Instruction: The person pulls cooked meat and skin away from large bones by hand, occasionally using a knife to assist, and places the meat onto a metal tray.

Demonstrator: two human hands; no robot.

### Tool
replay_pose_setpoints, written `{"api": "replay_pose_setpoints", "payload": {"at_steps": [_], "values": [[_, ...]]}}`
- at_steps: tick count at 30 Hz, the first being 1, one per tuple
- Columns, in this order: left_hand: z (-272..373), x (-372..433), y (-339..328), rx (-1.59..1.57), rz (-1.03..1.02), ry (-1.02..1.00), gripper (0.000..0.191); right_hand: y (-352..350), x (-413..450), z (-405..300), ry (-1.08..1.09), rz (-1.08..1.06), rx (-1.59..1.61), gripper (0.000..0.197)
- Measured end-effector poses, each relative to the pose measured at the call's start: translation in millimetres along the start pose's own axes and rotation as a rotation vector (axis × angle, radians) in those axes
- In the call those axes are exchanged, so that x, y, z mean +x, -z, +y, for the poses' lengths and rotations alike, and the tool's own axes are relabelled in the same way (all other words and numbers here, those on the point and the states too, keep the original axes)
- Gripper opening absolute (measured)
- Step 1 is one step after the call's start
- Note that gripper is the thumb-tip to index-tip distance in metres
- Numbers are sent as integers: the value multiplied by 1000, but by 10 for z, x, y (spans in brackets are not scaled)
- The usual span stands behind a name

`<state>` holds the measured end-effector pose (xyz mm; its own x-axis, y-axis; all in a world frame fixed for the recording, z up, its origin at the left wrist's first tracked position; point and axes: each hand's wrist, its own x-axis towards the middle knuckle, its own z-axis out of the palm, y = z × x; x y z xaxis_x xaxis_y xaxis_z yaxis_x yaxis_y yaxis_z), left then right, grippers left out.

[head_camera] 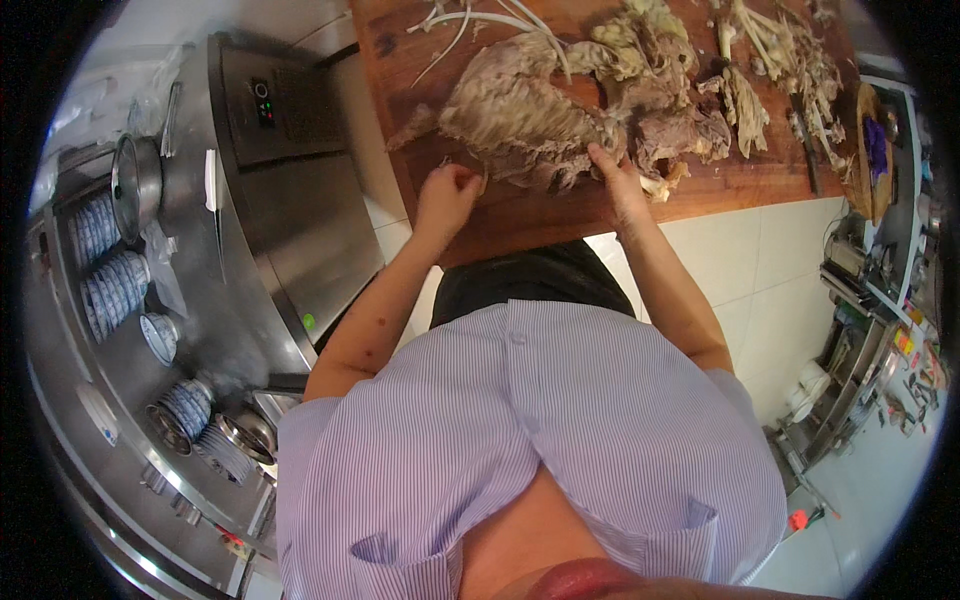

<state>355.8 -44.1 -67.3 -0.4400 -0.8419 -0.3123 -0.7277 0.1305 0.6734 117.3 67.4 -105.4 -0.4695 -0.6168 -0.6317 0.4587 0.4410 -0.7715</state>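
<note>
A large slab of cooked meat (517, 105) lies on a reddish wooden table (517, 217) in front of me. My left hand (452, 191) is at the slab's lower left edge, its fingertips pinched together; whether a shred is between them cannot be told. My right hand (621, 176) grips the slab's lower right edge, thumb on top and fingers hidden. Just right of it are torn darker meat (679, 135) and a pale bone end (656, 186). Long thin pale bones (487, 16) lie above the slab.
More bones with meat shreds (814, 82) lie at the table's right, beside a dark, narrow tool (808, 154). A round wooden board (870, 187) stands past the right edge. On the left are a steel refrigerated counter (315, 225), a white-handled knife (211, 180) and stacked patterned bowls (116, 292).
</note>
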Motion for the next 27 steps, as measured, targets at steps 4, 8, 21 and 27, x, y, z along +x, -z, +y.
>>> {"api": "replay_pose_setpoints", "payload": {"at_steps": [4, 8, 21, 27], "values": [[160, -3, -180, 220, -111, -78, 23, -37, -71, -177, -89, 26, 74, 57], [9, 10, -271, 305, -164, -92, 19, -226, -345, -419, -140, 37, 178, 53], [462, 637, 126, -108, 76, -317, 56, -33, 68, 113, -159, -210, 581, 67], [684, 767, 14, 238, -32, -157, 67, -252, -18, -81, -250, -299, 592, 83]]}}
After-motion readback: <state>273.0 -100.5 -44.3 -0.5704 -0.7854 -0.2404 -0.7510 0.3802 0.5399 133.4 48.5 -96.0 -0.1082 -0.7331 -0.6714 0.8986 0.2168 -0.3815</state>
